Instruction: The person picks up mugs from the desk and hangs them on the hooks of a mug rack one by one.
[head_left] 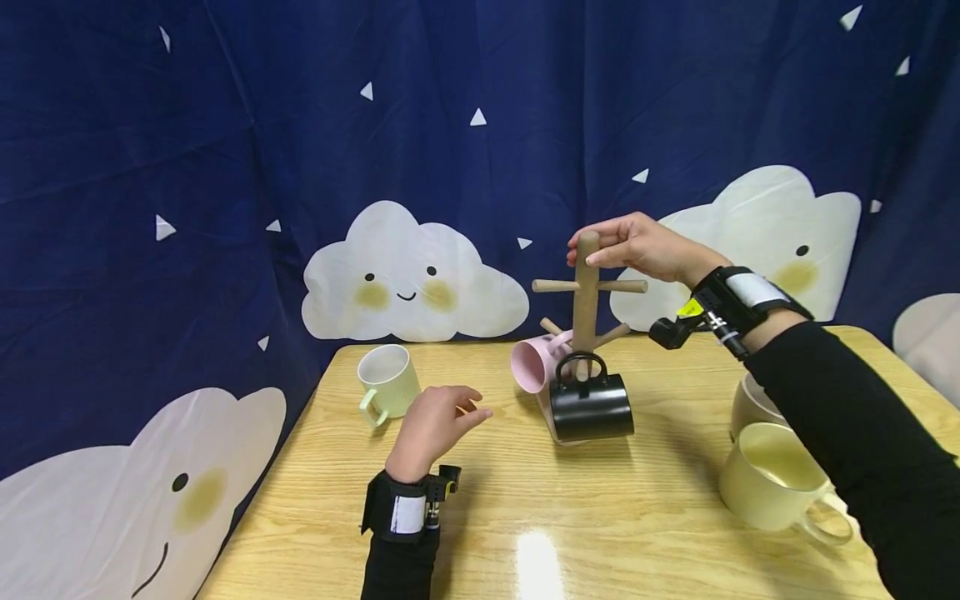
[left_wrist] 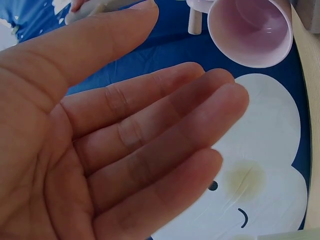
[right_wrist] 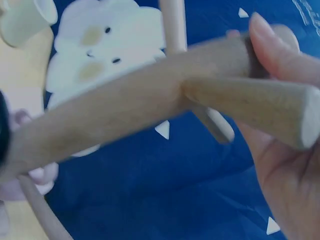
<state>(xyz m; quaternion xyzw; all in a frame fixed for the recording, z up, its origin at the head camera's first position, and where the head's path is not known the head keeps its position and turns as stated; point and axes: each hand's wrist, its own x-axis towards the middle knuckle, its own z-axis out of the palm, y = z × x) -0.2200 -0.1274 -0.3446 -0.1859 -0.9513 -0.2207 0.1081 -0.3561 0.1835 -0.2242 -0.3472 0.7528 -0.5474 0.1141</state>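
Note:
My right hand (head_left: 651, 247) grips the top of a wooden mug tree (head_left: 586, 307), thumb on the near side of the post. In the right wrist view the thumb (right_wrist: 280, 55) lies against the post close to its end, above the upper pegs. A black mug (head_left: 592, 410) hangs by its handle from a lower peg at the front. Beside it, a pink mug (head_left: 531, 365) hangs on the left, mouth outward. My left hand (head_left: 435, 423) is over the table with fingers loosely extended, holding nothing; its bare palm (left_wrist: 65, 165) fills the left wrist view.
A pale green mug (head_left: 392, 385) stands upright at the table's back left, close to the left hand. To the right are a yellow mug (head_left: 765, 492) and a greyish mug (head_left: 750, 407), partly hidden by the right sleeve. A dark blue curtain (head_left: 420, 150) hangs behind the table (head_left: 480, 533).

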